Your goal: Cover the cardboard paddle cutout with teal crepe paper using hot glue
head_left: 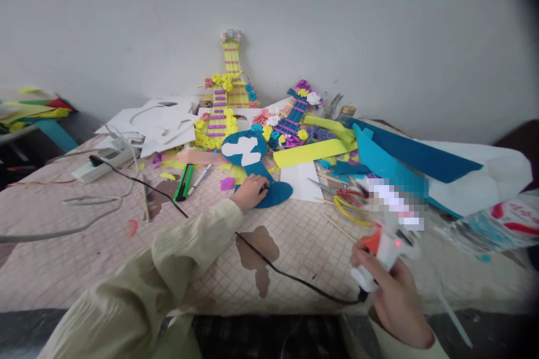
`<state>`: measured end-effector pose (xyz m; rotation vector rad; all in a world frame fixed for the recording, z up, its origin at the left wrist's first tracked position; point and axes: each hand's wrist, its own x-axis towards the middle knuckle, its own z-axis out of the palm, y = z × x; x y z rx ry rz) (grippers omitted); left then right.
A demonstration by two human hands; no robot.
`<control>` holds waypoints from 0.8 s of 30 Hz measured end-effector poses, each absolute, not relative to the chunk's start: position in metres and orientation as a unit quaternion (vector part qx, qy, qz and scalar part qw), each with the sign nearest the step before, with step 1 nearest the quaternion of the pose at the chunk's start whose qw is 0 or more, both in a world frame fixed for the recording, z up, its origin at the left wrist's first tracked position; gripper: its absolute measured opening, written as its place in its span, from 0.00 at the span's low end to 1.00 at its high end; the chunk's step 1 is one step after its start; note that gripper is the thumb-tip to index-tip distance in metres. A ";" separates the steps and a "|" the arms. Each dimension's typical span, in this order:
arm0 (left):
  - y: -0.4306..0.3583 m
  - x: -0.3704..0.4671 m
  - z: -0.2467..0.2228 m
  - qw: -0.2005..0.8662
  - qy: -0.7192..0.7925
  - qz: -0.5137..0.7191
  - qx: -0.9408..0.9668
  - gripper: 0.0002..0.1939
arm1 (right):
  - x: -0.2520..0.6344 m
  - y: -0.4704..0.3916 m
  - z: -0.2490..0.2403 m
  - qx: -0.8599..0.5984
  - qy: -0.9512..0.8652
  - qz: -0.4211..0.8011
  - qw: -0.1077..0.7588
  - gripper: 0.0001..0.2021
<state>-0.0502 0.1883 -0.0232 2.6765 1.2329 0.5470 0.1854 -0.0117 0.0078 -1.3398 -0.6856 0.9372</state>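
Note:
My left hand (251, 192) rests on the lower part of a dark blue cut-out (280, 193), fingers bent and gripping it. White patches (248, 149) lie on its rounded upper part; the material under my palm is hidden. At the right, my right hand (396, 291) is closed around the handle of a white hot glue gun (389, 252) with an orange trigger and a lit red light. Its front end is blurred out. A black cord (290, 277) runs from the handle leftward across the table.
Decorated woven pieces with paper flowers (217, 115) stand at the back by the wall. A green utility knife (184, 182) and a pen (199, 179) lie left. Scissors with yellow handles (351, 212), blue sheets (421, 148) and a plastic bottle (501, 224) are right; a power strip (105, 160) is far left.

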 end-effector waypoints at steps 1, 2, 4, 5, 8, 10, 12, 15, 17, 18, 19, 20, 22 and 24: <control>0.188 -0.050 -0.024 0.071 0.413 0.185 0.889 0.07 | 0.187 -0.011 0.010 -0.562 -0.286 0.418 0.653 0.15; 0.187 -0.049 -0.025 0.070 0.415 0.187 0.888 0.08 | 0.188 -0.008 0.012 -0.539 -0.284 0.434 0.664 0.16; 0.186 -0.048 -0.027 0.070 0.418 0.193 0.885 0.09 | 0.191 0.001 0.017 -0.502 -0.299 0.467 0.664 0.16; 0.186 -0.047 -0.027 0.070 0.419 0.196 0.884 0.10 | 0.192 0.006 0.020 -0.492 -0.307 0.477 0.660 0.16; 0.185 -0.045 -0.029 0.072 0.426 0.210 0.877 0.12 | 0.191 0.029 0.028 -0.494 -0.315 0.465 0.664 0.13; 0.184 -0.045 -0.030 0.077 0.435 0.222 0.869 0.13 | 0.188 0.046 0.033 -0.490 -0.326 0.458 0.667 0.11; 0.184 -0.045 -0.032 0.083 0.446 0.236 0.859 0.13 | 0.185 0.065 0.039 -0.468 -0.348 0.476 0.658 0.11; 0.184 -0.044 -0.033 0.088 0.453 0.250 0.851 0.06 | 0.180 0.093 0.048 -0.431 -0.392 0.523 0.622 0.11; 0.184 -0.042 -0.034 0.088 0.455 0.259 0.848 0.03 | 0.177 0.112 0.052 -0.411 -0.416 0.550 0.597 0.09; 0.184 -0.041 -0.035 0.088 0.457 0.264 0.845 0.05 | 0.175 0.121 0.054 -0.402 -0.423 0.562 0.586 0.09; 0.183 -0.040 -0.036 0.087 0.462 0.269 0.840 0.07 | 0.173 0.130 0.055 -0.396 -0.429 0.573 0.575 0.09; 0.183 -0.038 -0.037 0.087 0.468 0.274 0.836 0.09 | 0.172 0.138 0.054 -0.393 -0.435 0.580 0.566 0.10; 0.182 -0.036 -0.039 0.087 0.480 0.284 0.826 0.10 | 0.169 0.153 0.051 -0.403 -0.453 0.576 0.548 0.11; 0.182 -0.035 -0.041 0.091 0.487 0.296 0.816 0.10 | 0.168 0.163 0.044 -0.432 -0.469 0.560 0.528 0.12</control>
